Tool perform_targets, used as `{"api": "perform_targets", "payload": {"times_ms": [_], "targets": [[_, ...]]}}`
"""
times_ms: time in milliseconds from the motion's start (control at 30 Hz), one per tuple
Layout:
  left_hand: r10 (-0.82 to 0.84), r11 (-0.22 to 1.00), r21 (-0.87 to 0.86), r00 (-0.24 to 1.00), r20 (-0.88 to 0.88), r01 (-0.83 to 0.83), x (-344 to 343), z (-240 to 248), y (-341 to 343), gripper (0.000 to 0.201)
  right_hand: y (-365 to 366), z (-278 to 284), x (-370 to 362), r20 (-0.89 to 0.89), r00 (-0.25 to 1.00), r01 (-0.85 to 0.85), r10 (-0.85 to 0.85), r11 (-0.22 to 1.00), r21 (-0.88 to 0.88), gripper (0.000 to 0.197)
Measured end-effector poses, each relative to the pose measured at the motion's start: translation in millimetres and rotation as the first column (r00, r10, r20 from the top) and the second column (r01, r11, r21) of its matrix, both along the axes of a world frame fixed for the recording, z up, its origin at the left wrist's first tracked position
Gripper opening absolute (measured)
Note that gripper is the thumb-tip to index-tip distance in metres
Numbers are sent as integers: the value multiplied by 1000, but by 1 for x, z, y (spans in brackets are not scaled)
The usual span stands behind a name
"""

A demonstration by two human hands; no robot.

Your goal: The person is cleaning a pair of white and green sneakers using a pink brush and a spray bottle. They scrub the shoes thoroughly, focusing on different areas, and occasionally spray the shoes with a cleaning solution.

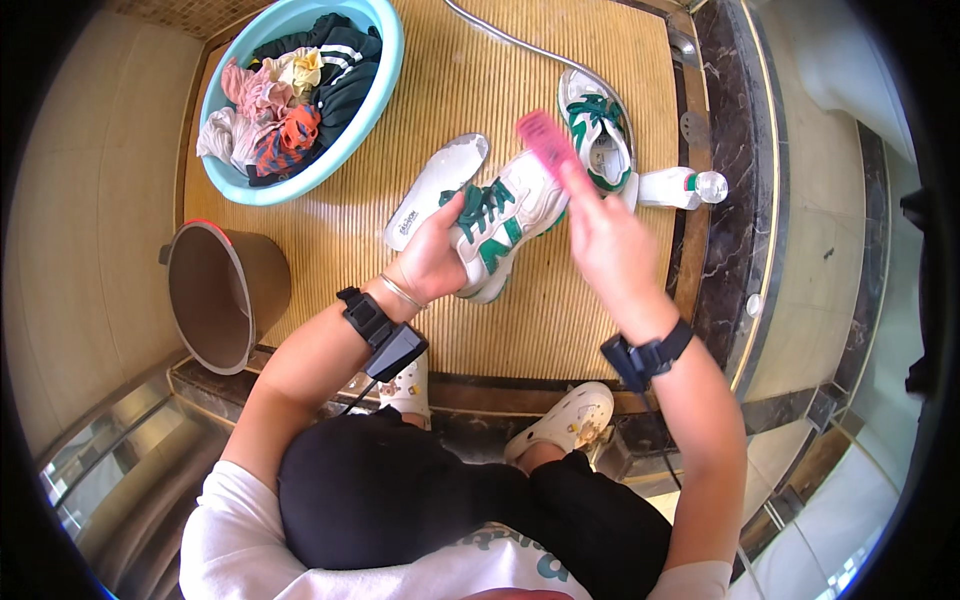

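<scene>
"Holding what, please, is the left grip (432, 262)?"

"It is closed on a white and green shoe (510, 215), at the end nearer to the wrist. The shoe is over the bamboo mat (480, 340), in front of the person."

"And the right grip (612, 245)?"

"It is closed on one end of a pink brush (545, 140). The brush is blurred, close to the toe; whether it touches, I cannot tell."

"What could go wrong from here?"

"In my judgement, a hard push on the toe could turn the shoe, because only one end is held. The brush could also catch the loose green laces. A wide swing to the right might knock the second shoe (583, 92) or the bottle (665, 187)."

"What lies near?"

"A pale insole (437, 190) is on the mat, just beyond the left grip. A metal hose (520, 41) bends around the second shoe."

"And the containers?"

"The light blue basin (392, 60) holds crumpled clothes (265, 95): dark, pink, whitish, yellow and orange. The brown bucket (265, 270) seems to stand upright; its contents I cannot tell, and the same for the bottle."
</scene>
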State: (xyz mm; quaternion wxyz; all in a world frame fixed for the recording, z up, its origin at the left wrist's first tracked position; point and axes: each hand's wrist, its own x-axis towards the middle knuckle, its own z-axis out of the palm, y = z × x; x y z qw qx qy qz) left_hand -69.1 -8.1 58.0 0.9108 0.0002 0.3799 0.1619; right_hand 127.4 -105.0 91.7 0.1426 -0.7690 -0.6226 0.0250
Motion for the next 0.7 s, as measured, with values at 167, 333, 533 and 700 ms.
{"api": "perform_targets", "payload": {"times_ms": [167,333,533,700], "targets": [[10,999,53,999,40,-12,-8,-6,4,49,-19,15,-32,-59,988,-152,144,973,-175,42],[-15,997,79,1000,-8,16,-8,-4,0,49,9,9,3,-37,999,1,-1,1000,3,45],[-39,995,96,998,50,34,-14,-6,6,51,-20,16,-30,-57,983,-183,177,974,-130,50],[-58,994,92,998,26,55,-10,-4,3,53,9,21,7,-66,998,8,-5,998,59,42]]}}
